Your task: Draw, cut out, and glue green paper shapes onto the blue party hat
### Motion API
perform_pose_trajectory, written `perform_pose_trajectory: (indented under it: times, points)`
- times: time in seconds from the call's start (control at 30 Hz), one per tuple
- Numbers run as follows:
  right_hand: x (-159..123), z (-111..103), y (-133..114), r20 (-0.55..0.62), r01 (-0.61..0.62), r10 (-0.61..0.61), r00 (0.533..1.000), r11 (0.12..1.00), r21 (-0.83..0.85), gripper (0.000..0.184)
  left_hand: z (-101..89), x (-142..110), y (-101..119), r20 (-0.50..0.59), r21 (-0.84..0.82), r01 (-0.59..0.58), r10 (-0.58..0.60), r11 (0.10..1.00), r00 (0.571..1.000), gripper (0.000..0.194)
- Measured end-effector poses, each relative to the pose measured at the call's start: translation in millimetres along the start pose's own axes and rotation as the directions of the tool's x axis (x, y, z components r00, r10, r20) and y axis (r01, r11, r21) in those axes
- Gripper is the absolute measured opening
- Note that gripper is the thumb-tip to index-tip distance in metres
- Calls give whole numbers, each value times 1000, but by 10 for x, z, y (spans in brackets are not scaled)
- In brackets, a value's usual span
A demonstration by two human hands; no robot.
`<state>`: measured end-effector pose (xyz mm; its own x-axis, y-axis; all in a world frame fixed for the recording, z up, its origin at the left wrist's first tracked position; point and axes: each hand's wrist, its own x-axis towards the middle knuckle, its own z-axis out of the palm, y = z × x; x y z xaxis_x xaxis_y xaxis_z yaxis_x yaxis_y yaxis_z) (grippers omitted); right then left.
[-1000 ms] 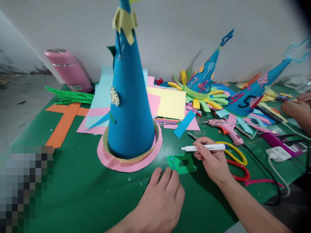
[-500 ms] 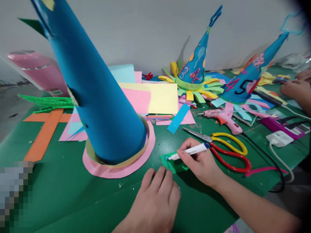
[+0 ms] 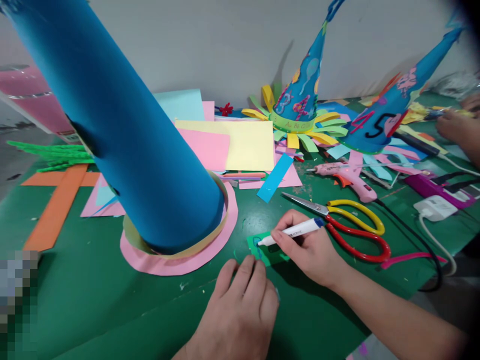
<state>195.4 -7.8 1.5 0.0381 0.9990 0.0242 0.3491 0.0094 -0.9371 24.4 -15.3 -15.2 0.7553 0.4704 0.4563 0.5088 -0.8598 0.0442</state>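
In the head view, a white acrylic marker with a dark blue cap end [image 3: 305,228] is pinched in my right hand [image 3: 311,255]. Its tip touches a small green paper [image 3: 275,256] that bears a blue drawn outline. My left hand [image 3: 245,305] is closed, its fingertips holding the paper's lower left edge against the table; its thumb is hidden. Left of both hands stands a tall blue paper cone hat [image 3: 150,165] with a pink paper brim [image 3: 180,265]. Scissors with red and yellow handles [image 3: 352,235] lie just beyond my right hand.
A pink glue gun [image 3: 348,177] and a purple power strip [image 3: 437,190] with cables lie at right. Two decorated blue cone hats [image 3: 300,95] [image 3: 393,110] stand behind. Paper sheets [image 3: 251,150], orange strips [image 3: 56,215] and a pink bottle [image 3: 33,105] surround the cone. Another person's hand [image 3: 455,127] shows far right.
The view has shifted slightly, so the near cone appears farther left and larger. Both hands keep their places at the green paper, and the marker tip stays on the drawn outline.
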Motion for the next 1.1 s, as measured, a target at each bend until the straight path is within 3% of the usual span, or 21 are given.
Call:
perform_pose_trajectory:
  times: [0.2,0.37,0.6,0.83,0.97,1.1]
  points:
    - [1,-3,-1,-33,10,-9,999,999,34,14,-32,-8,19,30,3,19,-19,1000,999,24]
    - [38,-19,37,-171,42,-6,985,977,208,17,-16,-27,14,14,0,14,-14,1000,1000,24]
    - [97,-9,128,-287,109,33,957,879,465,13,2,-32,-3,9,13,-1,1,1000,1000,23]
    - [64,-46,99,-364,160,-37,931,936,314,13,-98,10,25,55,46,-7,4,999,998,25]
    - [26,-66,71,-332,144,-65,941,966,217,20,-123,27,32,54,46,-12,10,999,998,27]
    - [15,-84,92,-293,203,-167,941,974,99,23,-140,41,28,45,60,-30,27,998,999,27]
